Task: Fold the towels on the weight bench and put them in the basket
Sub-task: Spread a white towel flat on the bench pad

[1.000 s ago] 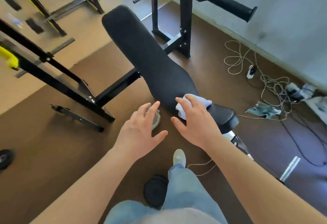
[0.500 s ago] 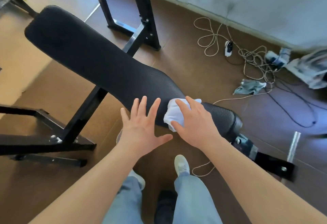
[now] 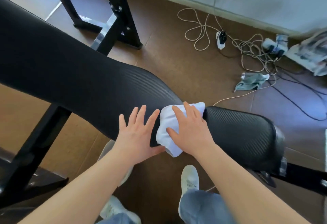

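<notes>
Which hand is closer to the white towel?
Right. The right hand lies on the towel; the left hand lies flat on the bench just beside it.

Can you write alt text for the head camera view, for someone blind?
A person's right hand rests on a crumpled white towel on a black weight bench, left hand flat beside it. Cables and a grey cloth lie on the floor.

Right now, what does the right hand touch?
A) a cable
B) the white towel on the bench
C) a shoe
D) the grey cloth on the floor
B: the right hand lies flat, fingers straight, on the white towel on the black bench.
</notes>
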A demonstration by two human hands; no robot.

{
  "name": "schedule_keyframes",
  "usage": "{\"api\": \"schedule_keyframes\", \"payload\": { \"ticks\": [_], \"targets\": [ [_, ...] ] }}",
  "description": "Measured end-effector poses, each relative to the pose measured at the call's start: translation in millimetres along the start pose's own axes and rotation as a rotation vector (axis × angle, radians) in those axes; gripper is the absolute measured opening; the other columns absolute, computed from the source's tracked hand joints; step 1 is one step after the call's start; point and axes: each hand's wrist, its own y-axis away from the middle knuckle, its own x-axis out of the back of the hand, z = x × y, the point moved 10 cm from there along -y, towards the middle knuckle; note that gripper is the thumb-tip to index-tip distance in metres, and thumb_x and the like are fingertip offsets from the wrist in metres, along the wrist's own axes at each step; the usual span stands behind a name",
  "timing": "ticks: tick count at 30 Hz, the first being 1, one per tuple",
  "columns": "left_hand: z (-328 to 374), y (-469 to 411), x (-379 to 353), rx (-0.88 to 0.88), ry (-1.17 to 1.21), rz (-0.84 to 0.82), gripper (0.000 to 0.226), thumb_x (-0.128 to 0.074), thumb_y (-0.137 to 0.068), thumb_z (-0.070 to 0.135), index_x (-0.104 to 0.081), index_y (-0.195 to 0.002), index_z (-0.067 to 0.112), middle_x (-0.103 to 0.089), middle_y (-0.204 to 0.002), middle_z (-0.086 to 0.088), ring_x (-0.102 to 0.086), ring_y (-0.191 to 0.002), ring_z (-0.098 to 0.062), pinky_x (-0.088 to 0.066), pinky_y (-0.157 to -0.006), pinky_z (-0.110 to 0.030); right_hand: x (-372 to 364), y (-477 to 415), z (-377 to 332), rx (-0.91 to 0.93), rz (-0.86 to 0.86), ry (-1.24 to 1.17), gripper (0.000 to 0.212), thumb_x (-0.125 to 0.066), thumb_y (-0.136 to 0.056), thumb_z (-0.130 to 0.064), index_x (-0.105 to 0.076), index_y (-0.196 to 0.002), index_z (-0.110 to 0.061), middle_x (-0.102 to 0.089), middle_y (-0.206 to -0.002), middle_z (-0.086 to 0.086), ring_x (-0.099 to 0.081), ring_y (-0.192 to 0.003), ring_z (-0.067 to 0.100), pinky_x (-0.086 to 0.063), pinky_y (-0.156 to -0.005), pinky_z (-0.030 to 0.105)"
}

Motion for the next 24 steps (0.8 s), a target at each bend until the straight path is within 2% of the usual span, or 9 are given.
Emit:
{"api": "schedule_keyframes", "payload": {
  "ticks": [4,7,10,13,18,19,21,22,24],
  "targets": [
    [22,-43,-52,-0.118,0.063,0.027,0.113,-0.051,-0.077,0.086,0.014,-0.156,0.041,0.007,-0.171,-0.005,0.004,-0.158,-0.031,-0.009,-0.123,-0.064,-46,-40,27,-0.03,-0.011,-0.024,0.076,-0.048,-0.096,-0.062,-0.014,-0.159,-0.037,-0.001,-0.17,0.004,0.003,-0.156,0.028,-0.028,-0.117,0.053],
    [38,-68,-81,-0.181,0.082,0.046,0.113,-0.057,-0.073,0.084,0.005,-0.157,0.04,-0.003,-0.17,-0.001,-0.005,-0.157,-0.027,-0.012,-0.122,-0.063,-70,-58,39,-0.031,0.004,-0.079,0.075,-0.046,-0.095,-0.06,-0.014,-0.16,-0.037,-0.002,-0.17,0.005,0.004,-0.156,0.029,-0.022,-0.121,0.054],
    [44,-84,-91,-0.225,0.145,0.144,0.112,-0.058,-0.067,0.083,-0.011,-0.158,0.037,-0.025,-0.163,0.004,-0.034,-0.147,-0.022,-0.024,-0.12,-0.058,-82,-67,46,-0.028,0.075,-0.136,0.071,-0.043,-0.095,-0.06,-0.02,-0.158,-0.037,-0.009,-0.169,0.002,-0.002,-0.155,0.026,-0.022,-0.12,0.057],
    [43,-91,-88,-0.301,0.218,0.271,0.108,-0.059,-0.065,0.083,-0.027,-0.156,0.034,-0.041,-0.152,0.008,-0.054,-0.127,-0.018,-0.046,-0.103,-0.043,-86,-69,51,-0.019,0.147,-0.192,0.065,-0.041,-0.096,-0.062,-0.026,-0.155,-0.038,-0.016,-0.166,-0.003,-0.007,-0.153,0.02,-0.021,-0.119,0.059],
    [31,-112,-94,-0.38,0.492,0.117,0.112,-0.065,-0.062,0.086,-0.031,-0.155,0.035,-0.031,-0.154,0.018,-0.037,-0.14,-0.007,-0.043,-0.111,-0.038,-94,-76,56,-0.075,0.158,-0.273,0.062,-0.037,-0.098,-0.063,-0.024,-0.155,-0.042,-0.011,-0.167,-0.005,0.001,-0.153,0.015,-0.01,-0.12,0.064],
    [29,-114,-96,-0.381,0.53,0.096,0.113,-0.067,-0.06,0.084,-0.031,-0.155,0.035,-0.029,-0.154,0.019,-0.035,-0.141,-0.006,-0.041,-0.113,-0.038,-93,-78,55,-0.071,0.169,-0.28,0.061,-0.038,-0.099,-0.062,-0.026,-0.154,-0.04,-0.013,-0.166,-0.004,-0.001,-0.152,0.015,-0.009,-0.121,0.062],
    [30,-116,-98,-0.378,0.55,0.059,0.121,-0.073,-0.053,0.081,-0.026,-0.156,0.037,-0.023,-0.155,0.022,-0.029,-0.144,-0.004,-0.038,-0.117,-0.037,-88,-79,49,-0.035,0.182,-0.261,0.059,-0.042,-0.1,-0.056,-0.031,-0.154,-0.034,-0.02,-0.163,0.001,-0.007,-0.15,0.017,-0.004,-0.125,0.046],
    [33,-114,-99,-0.391,0.527,0.039,0.128,-0.078,-0.05,0.077,-0.02,-0.157,0.038,-0.019,-0.155,0.025,-0.026,-0.145,-0.004,-0.036,-0.118,-0.036,-86,-78,47,-0.025,0.186,-0.256,0.057,-0.043,-0.1,-0.054,-0.034,-0.152,-0.032,-0.025,-0.161,0.002,-0.011,-0.149,0.018,-0.005,-0.123,0.04],
    [39,-112,-102,-0.419,0.447,-0.001,0.137,-0.088,-0.048,0.065,-0.01,-0.158,0.039,-0.014,-0.155,0.027,-0.022,-0.145,-0.004,-0.034,-0.118,-0.033,-83,-76,51,-0.056,0.182,-0.272,0.055,-0.045,-0.097,-0.056,-0.038,-0.148,-0.036,-0.03,-0.156,-0.004,-0.016,-0.147,0.018,-0.017,-0.121,0.044]
  ]
}}
